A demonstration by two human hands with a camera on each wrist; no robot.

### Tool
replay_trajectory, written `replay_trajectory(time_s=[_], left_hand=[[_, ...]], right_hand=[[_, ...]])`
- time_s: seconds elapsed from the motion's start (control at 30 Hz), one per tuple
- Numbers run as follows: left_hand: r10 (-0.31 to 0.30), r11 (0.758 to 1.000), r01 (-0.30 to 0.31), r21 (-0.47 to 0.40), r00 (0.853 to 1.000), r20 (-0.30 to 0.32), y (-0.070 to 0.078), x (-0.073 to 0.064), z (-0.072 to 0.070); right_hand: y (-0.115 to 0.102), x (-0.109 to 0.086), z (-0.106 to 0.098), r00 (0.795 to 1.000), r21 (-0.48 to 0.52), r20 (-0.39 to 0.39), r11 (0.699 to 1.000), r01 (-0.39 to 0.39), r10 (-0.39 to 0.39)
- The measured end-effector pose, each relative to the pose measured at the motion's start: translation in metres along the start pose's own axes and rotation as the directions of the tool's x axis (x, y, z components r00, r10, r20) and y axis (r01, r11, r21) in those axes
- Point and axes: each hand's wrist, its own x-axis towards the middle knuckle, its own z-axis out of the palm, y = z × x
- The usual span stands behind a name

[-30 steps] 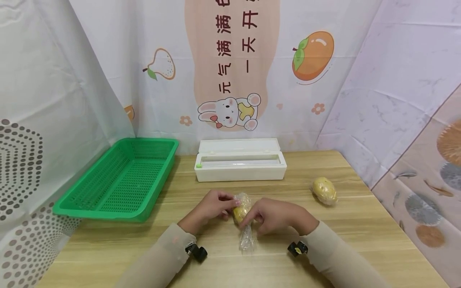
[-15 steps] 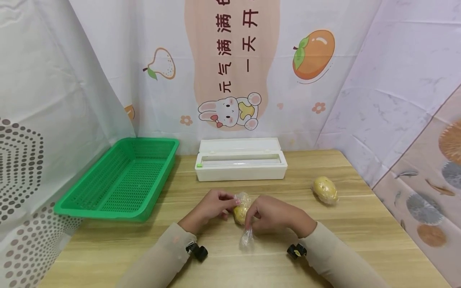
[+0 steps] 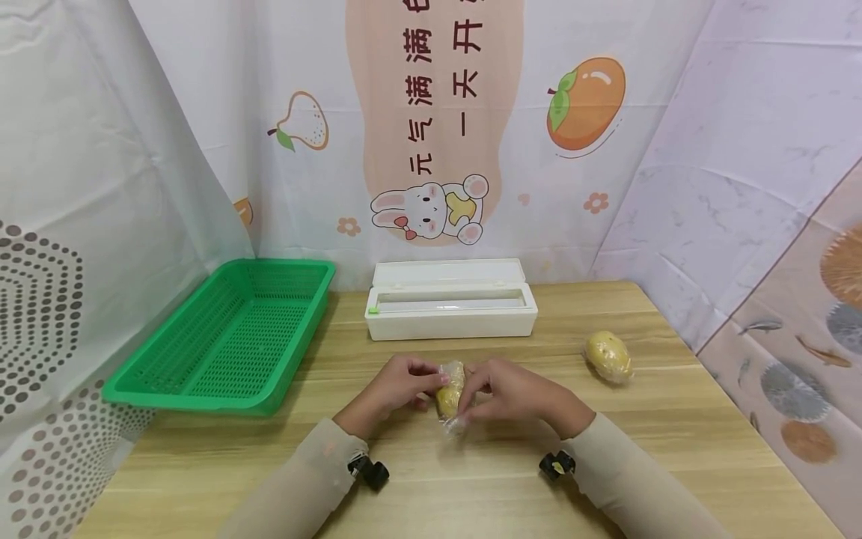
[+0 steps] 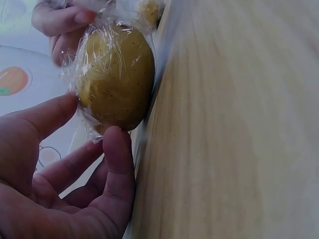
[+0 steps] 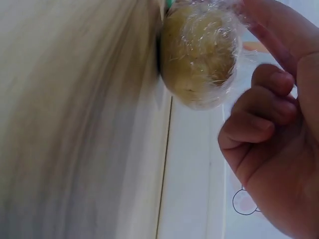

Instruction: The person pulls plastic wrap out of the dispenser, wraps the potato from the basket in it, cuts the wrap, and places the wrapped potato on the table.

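A potato [image 3: 448, 400] wrapped in clear plastic film lies on the wooden table between both hands. My left hand [image 3: 402, 383] holds it from the left, with thumb and fingertips against the potato [image 4: 118, 79] in the left wrist view. From the right, my right hand [image 3: 515, 391] pinches the film's loose near end [image 3: 454, 427] between thumb and index finger. In the right wrist view the other fingers of my right hand [image 5: 279, 134] are curled beside the wrapped potato [image 5: 199, 55]; the pinch itself is partly out of frame.
A second wrapped potato [image 3: 608, 356] lies to the right. Behind the hands stands a white film dispenser box [image 3: 451, 326] with its lid raised. At the left is a green plastic basket [image 3: 195, 402]. Printed cloth [image 3: 303, 202] hangs around the table.
My right hand has drawn the film's loose end from in front up toward the potato, so the tail looks shorter. My left hand keeps its place.
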Motion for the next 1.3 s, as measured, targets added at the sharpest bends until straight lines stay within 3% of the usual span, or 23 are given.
replay_trajectory(time_s=[0.17,0.27,0.53,0.9,1.0,1.17,1.3], left_hand=[[0.011,1.0,-0.011,-0.023,1.0,0.016,0.0,0.0,0.0],[0.02,0.999,-0.019,-0.027,1.0,0.019,0.001,-0.001,0.0],[0.028,0.998,-0.027,-0.051,1.0,0.013,0.002,-0.002,-0.001],[0.162,0.985,-0.166,0.052,0.984,0.081,0.004,-0.003,0.001],[0.162,0.983,-0.17,0.07,0.981,0.108,0.006,-0.005,-0.001],[0.132,0.989,-0.143,0.048,0.973,0.188,0.01,-0.008,-0.009],[0.132,0.985,-0.152,0.087,0.972,0.196,0.012,-0.007,-0.008]], right_hand=[[0.004,0.001,0.002,0.995,-0.033,-0.1,0.999,0.013,-0.016],[0.005,0.002,0.004,0.993,-0.062,-0.12,0.998,0.008,-0.015],[-0.001,0.004,0.007,0.983,-0.074,-0.16,0.992,-0.105,0.092],[-0.006,0.008,0.017,0.951,-0.112,-0.272,0.977,-0.184,0.148],[-0.007,0.008,0.016,0.944,-0.073,-0.271,0.974,-0.215,0.188],[-0.004,0.009,0.014,0.932,0.106,-0.235,0.96,-0.259,0.277],[0.002,0.008,0.012,0.927,0.19,-0.209,0.943,-0.274,0.311]])
